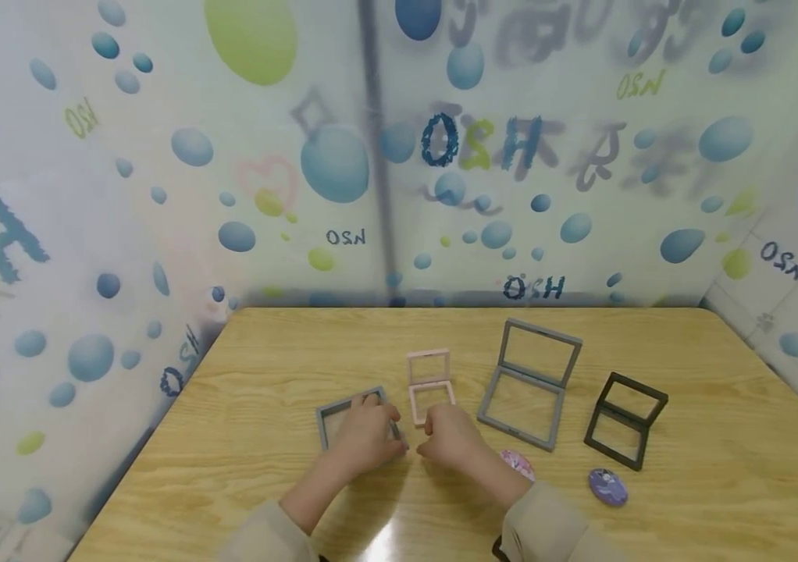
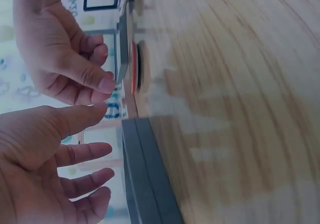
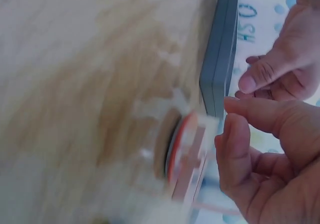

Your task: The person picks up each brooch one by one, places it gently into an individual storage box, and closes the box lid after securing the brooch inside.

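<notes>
Left hand (image 1: pixel 365 434) rests, fingers relaxed, on the closed grey frame case (image 1: pixel 343 417) near the table's (image 1: pixel 265 367) left side; right hand (image 1: pixel 450 437), loosely curled, apparently holds nothing. A careless push could slide the case into the pink case (image 1: pixel 430 386).

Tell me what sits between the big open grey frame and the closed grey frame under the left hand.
In the head view, the open pink frame and the right hand lie between them.

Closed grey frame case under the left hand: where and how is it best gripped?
Probably by its thin side edges, pinched from above. The grey frame case lies flat and closed on the table, so only its rim offers purchase. The left hand covers its right part; come from the free left side.
</notes>
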The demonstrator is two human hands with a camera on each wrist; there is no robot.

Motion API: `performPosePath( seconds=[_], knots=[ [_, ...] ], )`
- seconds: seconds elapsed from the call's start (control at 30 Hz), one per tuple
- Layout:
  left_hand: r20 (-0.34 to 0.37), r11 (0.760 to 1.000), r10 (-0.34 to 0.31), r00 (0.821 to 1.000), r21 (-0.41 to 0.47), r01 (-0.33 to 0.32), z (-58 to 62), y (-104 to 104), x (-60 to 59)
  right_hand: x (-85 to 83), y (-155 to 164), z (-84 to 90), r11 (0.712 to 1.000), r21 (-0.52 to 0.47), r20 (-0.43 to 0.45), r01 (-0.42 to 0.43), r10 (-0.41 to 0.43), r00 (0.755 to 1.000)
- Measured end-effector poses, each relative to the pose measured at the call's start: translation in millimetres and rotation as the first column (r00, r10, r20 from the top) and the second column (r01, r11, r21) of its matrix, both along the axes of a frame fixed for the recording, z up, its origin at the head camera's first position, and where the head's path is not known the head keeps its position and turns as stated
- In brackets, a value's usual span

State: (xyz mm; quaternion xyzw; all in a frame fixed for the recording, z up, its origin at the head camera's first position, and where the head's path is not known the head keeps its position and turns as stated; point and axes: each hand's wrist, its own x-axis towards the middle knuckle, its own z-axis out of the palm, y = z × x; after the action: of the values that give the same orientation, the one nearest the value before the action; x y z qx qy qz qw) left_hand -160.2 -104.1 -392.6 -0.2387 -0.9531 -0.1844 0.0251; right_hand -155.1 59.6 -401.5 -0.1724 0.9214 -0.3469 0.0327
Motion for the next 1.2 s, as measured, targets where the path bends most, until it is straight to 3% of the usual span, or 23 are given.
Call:
performPosePath(
  seconds=[0.27,0.6,0.87,1.2],
  knots=[
    [-0.015,0.999,-0.033,0.999,-0.038,0.032,-11.8,25.1,-3.4,-2.5,23.0,1.4,0.995,0.049,0.037,0.092,-0.094,0.995],
    [-0.128,0.987,-0.085,0.988,-0.146,0.066,-19.9,36.5,-2.7,-0.8,32.2,-11.9,0.996,0.058,0.046,0.067,-0.070,0.996],
    [-0.029,0.995,-0.060,0.998,-0.080,0.057,-22.4,40.8,-2.0,-0.2,34.4,-15.4,0.998,0.028,-0.013,0.054,-0.053,0.998],
    [0.044,1.000,0.002,0.999,-0.020,-0.001,-22.6,44.3,-2.0,1.0,29.4,-12.1,0.989,0.000,0.043,0.146,-0.146,0.988]
  ],
)
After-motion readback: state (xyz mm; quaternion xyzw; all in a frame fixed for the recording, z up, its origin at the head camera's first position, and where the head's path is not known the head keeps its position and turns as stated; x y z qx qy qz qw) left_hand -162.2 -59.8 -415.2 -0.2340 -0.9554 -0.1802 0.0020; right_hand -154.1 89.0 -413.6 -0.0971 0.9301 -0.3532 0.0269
